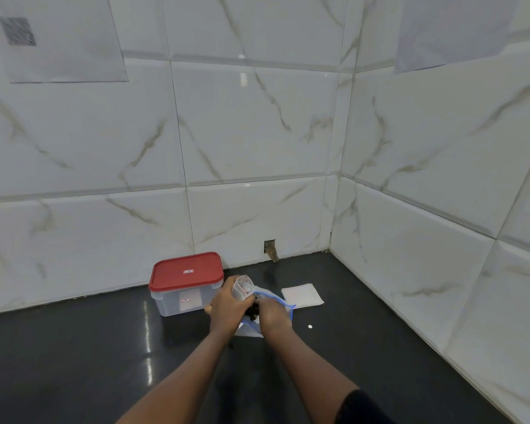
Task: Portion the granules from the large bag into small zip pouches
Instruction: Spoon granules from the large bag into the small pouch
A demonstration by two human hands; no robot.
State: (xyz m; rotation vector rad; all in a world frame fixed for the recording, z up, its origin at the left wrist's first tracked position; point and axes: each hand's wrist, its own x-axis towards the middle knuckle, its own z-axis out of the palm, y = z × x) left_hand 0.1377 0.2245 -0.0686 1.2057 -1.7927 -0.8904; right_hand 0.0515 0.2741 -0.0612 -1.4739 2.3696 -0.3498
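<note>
Nearest, left hand [227,304] curls round a small pouch [242,289]; right hand [274,316] grips the bag [283,302] just right of the box [185,283], granules [253,313] between them. Best to hold the pouch mouth wide under the bag's lip and tip slowly.

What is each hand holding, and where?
Left hand grips the small pouch around its lower part; right hand grips the large bag near its blue-zipped mouth.

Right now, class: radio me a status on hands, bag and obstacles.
Left hand grips small pouch. Right hand grips large bag, granules between hands. Red-lidded box close left, not blocking.
</note>
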